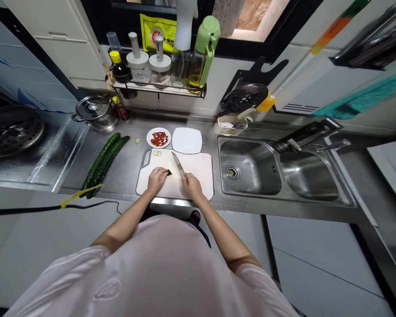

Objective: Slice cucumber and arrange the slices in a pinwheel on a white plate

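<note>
My left hand (156, 179) is closed over the white cutting board (198, 171), its fingertips pinching a small dark green cucumber piece (169, 172). In my right hand (192, 185) is a kitchen knife (177, 163), gripped by the handle, its blade pointing away from me over the board. The blade is apart from the cucumber piece. Thin pale cucumber slices (157, 153) lie at the board's upper left. Behind the board stand a plate of chopped red pieces (159, 146) and a bare white plate (187, 140).
Two whole cucumbers (107, 160) lie to the left, with a single slice (137, 141) near them. A lidded steel pot (95, 112) stands behind. The double sink (251, 193) is on the right. A rack (158, 89) of bottles and jars hangs above the counter.
</note>
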Demonstrator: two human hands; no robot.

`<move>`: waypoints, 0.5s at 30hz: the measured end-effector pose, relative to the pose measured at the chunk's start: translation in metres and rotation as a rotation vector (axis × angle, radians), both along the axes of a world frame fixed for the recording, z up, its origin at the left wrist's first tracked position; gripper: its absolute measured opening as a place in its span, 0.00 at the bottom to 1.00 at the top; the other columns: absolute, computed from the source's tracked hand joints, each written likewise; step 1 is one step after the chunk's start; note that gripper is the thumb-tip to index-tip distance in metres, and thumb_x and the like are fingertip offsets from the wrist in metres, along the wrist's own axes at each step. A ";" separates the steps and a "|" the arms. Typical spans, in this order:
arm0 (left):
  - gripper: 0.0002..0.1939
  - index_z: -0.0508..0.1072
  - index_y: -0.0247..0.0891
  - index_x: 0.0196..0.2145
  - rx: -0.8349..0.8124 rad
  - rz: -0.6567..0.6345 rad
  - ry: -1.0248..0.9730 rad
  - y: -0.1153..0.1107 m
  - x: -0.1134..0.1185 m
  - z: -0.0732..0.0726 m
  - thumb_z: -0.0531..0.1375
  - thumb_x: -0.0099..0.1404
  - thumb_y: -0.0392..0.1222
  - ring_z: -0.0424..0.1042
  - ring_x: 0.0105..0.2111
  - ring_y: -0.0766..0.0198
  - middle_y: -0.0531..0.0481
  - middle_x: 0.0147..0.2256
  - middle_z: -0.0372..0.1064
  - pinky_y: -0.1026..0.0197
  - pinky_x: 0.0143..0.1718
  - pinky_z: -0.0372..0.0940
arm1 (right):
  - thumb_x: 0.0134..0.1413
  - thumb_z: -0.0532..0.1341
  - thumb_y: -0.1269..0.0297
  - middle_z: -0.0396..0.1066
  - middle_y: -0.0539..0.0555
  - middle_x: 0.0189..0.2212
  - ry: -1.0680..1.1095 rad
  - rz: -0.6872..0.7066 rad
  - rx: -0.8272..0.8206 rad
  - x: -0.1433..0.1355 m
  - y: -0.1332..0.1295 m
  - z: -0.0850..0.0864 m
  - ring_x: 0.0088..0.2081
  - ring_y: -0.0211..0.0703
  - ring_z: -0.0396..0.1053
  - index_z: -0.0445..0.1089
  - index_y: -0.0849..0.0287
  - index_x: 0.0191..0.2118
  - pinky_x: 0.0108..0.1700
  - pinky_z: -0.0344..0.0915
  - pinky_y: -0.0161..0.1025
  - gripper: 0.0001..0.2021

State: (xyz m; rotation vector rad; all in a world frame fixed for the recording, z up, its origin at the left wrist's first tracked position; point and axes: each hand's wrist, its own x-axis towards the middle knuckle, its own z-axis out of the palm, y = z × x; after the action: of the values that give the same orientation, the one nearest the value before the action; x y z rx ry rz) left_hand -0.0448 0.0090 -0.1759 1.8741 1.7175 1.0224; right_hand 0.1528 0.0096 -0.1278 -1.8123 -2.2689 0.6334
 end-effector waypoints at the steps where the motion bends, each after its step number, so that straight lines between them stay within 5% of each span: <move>1: 0.11 0.74 0.41 0.40 0.008 -0.004 -0.003 0.000 0.000 0.000 0.53 0.66 0.43 0.68 0.43 0.62 0.46 0.40 0.69 0.58 0.49 0.62 | 0.64 0.47 0.64 0.69 0.55 0.39 -0.016 0.009 -0.019 -0.001 0.000 0.002 0.39 0.41 0.66 0.66 0.59 0.44 0.38 0.56 0.33 0.12; 15: 0.11 0.75 0.42 0.41 0.057 -0.074 0.015 0.003 -0.001 -0.013 0.54 0.66 0.43 0.69 0.41 0.63 0.47 0.39 0.72 0.57 0.46 0.64 | 0.65 0.44 0.65 0.73 0.61 0.36 -0.222 0.099 -0.178 -0.022 -0.001 0.025 0.38 0.48 0.72 0.62 0.62 0.46 0.39 0.61 0.39 0.13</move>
State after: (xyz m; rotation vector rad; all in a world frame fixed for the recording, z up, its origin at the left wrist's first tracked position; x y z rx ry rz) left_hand -0.0459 0.0119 -0.1886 1.9696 1.6304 1.0414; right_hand 0.1312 0.0082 -0.1028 -1.9477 -2.5332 0.7030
